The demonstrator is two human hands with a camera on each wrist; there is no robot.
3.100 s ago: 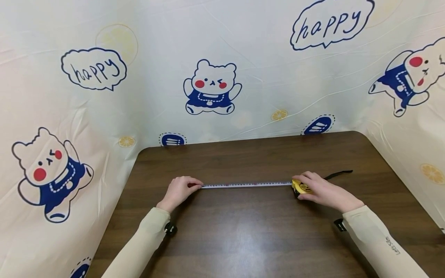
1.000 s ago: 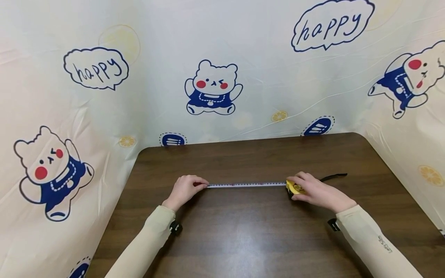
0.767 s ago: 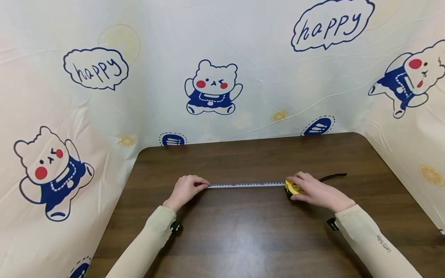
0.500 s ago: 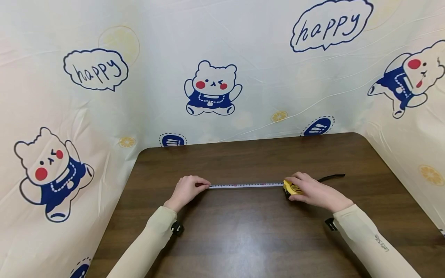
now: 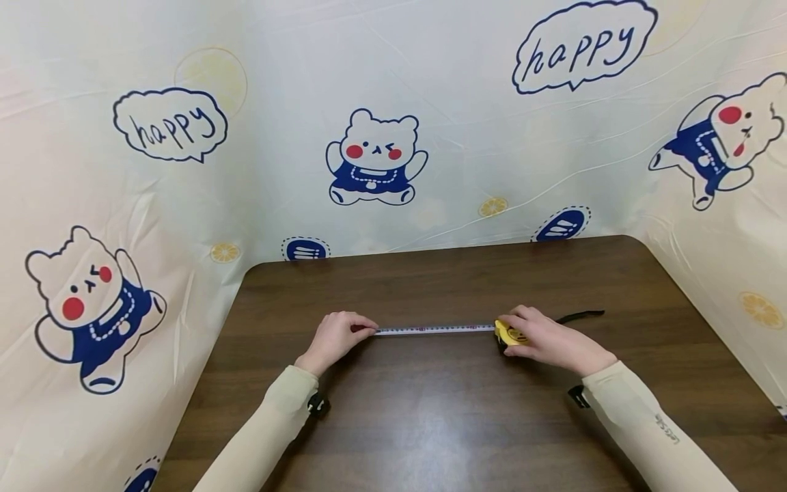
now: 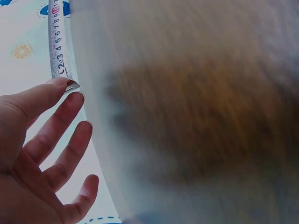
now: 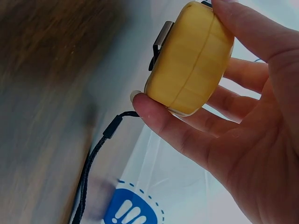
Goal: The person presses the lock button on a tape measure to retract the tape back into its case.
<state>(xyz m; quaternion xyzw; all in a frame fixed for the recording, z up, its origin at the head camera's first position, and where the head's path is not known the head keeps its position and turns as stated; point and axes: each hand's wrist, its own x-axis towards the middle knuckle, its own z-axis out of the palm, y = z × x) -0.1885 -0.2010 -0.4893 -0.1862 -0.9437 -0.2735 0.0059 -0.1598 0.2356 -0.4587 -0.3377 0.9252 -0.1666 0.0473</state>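
Note:
A yellow tape measure (image 5: 507, 333) is in my right hand (image 5: 547, 339), its case gripped between thumb and fingers. From it the white numbered blade (image 5: 436, 329) runs straight left across the table to my left hand (image 5: 338, 339). There my thumb and index finger pinch the metal end hook (image 6: 72, 87), while the other fingers stay spread in the left wrist view. The right wrist view shows the yellow case (image 7: 189, 60) edge-on, with a metal belt clip (image 7: 162, 39) on one side. A black wrist strap (image 5: 581, 316) trails from the case to the right.
The brown wooden table (image 5: 418, 417) has rounded far corners. A pale curtain (image 5: 455, 137) printed with bears, lemon slices and the word happy hangs around its back and sides. Each wrist carries a small black device, such as the one on the left wrist (image 5: 318, 404).
My two hands have drawn closer together, the right moving left and the left slightly right. The exposed stretch of blade has shortened, and the strap has shifted left with the case.

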